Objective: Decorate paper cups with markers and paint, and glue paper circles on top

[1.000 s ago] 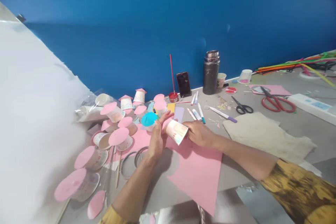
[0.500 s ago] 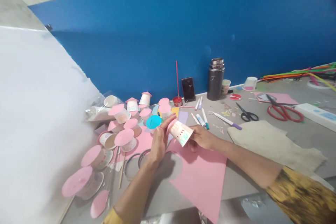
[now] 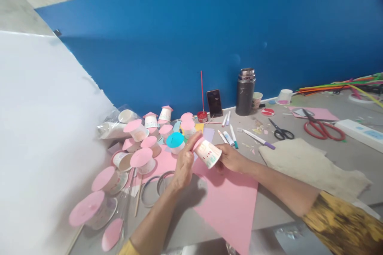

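Observation:
A small white paper cup with coloured drawings on its side is held tilted over the pink sheet. Its pink paper cap faces left. My left hand lies flat against that cap, its fingers stretched out. At the cup's open end my right hand grips the rim, with the fingertips partly hidden behind the cup. Just left of my left hand stands another cup with a blue paper disc on top.
Several pink-capped cups crowd the left side, near two grey rings. Behind are a phone, a dark flask and markers. At right lie black scissors, red-handled scissors, a pale cloth and a power strip.
The cup has turned slightly between my hands and shows a different part of its drawing. My left palm has shifted a little along the pink cap. The view has moved slightly.

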A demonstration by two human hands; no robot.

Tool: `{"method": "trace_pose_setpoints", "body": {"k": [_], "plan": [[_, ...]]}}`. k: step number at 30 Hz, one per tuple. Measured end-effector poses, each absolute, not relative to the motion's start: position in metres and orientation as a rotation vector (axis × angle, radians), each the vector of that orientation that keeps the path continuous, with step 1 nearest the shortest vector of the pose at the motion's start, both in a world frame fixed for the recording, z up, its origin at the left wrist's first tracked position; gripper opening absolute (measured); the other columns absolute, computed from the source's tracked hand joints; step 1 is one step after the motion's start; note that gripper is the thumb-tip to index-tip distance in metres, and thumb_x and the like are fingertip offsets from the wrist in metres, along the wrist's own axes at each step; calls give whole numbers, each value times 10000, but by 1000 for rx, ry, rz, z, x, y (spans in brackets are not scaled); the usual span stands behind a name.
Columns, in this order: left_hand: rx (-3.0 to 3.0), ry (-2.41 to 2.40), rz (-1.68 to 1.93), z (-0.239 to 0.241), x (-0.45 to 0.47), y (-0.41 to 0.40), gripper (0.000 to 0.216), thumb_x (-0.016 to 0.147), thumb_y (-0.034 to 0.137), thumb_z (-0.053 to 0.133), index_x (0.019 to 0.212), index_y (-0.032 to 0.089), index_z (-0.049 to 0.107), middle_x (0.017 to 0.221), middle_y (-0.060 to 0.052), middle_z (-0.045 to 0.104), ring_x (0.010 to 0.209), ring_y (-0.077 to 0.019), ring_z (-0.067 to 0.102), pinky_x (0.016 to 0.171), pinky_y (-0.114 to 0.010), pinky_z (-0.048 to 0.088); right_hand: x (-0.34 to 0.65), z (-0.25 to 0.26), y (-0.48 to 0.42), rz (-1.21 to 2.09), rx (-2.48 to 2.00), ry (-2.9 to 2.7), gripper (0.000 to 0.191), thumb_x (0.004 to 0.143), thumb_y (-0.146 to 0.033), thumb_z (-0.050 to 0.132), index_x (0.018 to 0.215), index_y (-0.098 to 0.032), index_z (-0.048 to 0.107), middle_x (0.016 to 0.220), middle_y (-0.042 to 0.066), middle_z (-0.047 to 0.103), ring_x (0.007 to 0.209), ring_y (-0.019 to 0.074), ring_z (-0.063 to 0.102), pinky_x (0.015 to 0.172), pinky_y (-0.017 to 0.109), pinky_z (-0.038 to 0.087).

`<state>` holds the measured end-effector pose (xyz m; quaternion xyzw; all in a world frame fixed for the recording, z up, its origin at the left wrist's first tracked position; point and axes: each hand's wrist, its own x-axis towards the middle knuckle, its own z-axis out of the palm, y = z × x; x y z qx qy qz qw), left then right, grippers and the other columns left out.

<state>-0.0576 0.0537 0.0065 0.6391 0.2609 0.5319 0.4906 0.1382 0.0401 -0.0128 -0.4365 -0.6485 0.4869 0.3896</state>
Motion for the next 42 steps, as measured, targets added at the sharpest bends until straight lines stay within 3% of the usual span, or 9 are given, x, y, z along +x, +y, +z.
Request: {"method": "trace_pose_setpoints", "body": {"k": [4,7,11,15,17,20,27,36,42], "plan": [[1330,692,1359,4,-55,58,705,861,658,696,1468,337,536,1597,-113,470,1483,-346,417,1173,-505,385,141,-9,41,907,-1194,-1619,171,920,-262,474,825,-210,606,662,19,674,632,185,648,631,290,475],[1255,684,1161,-1,-47,57,642,845,584,753,1395,294,592,1507,-147,553,1367,-348,539,1099,-513,458,142,-6,40,699,-1221,-1626,148,905,-221,480,882,-210,626,753,39,704,699,207,644,678,316,474],[1313,656,1076,-4,-33,49,578,770,498,842,1256,226,685,1339,-151,690,1248,-343,620,1087,-491,466,140,-12,39,493,-1208,-1762,315,934,-201,475,1184,-199,666,1086,96,767,940,248,711,817,351,527],[1371,918,1135,-4,-31,48,542,721,423,881,1183,201,704,1227,-140,746,1167,-355,657,1016,-478,489,148,-20,47,407,-1373,-1881,540,921,-124,457,1455,-150,528,1265,165,734,1058,281,722,905,417,554],[1465,1042,1171,-5,-35,51,523,715,390,875,1175,211,702,1219,-134,747,1150,-360,657,989,-476,492,156,-17,51,324,-1460,-1783,529,927,-123,455,1447,-171,542,1269,156,736,1079,282,720,943,443,556],[1658,1112,1146,-9,-39,53,490,740,337,828,1196,219,693,1222,-123,738,1142,-353,646,962,-460,498,165,-4,50,175,-1305,-1685,401,1020,-288,463,1388,-202,598,1335,146,708,1239,292,657,1072,474,505],[1860,1010,882,-11,-38,48,366,784,271,717,1148,229,702,1109,-77,748,933,-291,657,746,-354,491,162,3,43,267,-1034,-1950,610,1038,-611,459,1476,-199,559,1526,170,564,1464,323,468,1203,533,386],[1946,1014,712,-14,-39,51,252,769,218,657,1014,183,702,905,-43,711,762,-216,584,677,-325,433,159,-11,52,398,-1093,-2182,602,1040,-620,441,1395,-181,649,1455,182,629,1470,337,454,1193,537,387],[1948,970,711,-12,-40,51,293,749,190,629,1039,178,674,996,-67,705,861,-238,602,726,-328,445,156,-11,53,409,-1096,-2212,511,1057,-515,457,1338,-153,683,1384,178,684,1432,340,503,1176,545,404]]}}
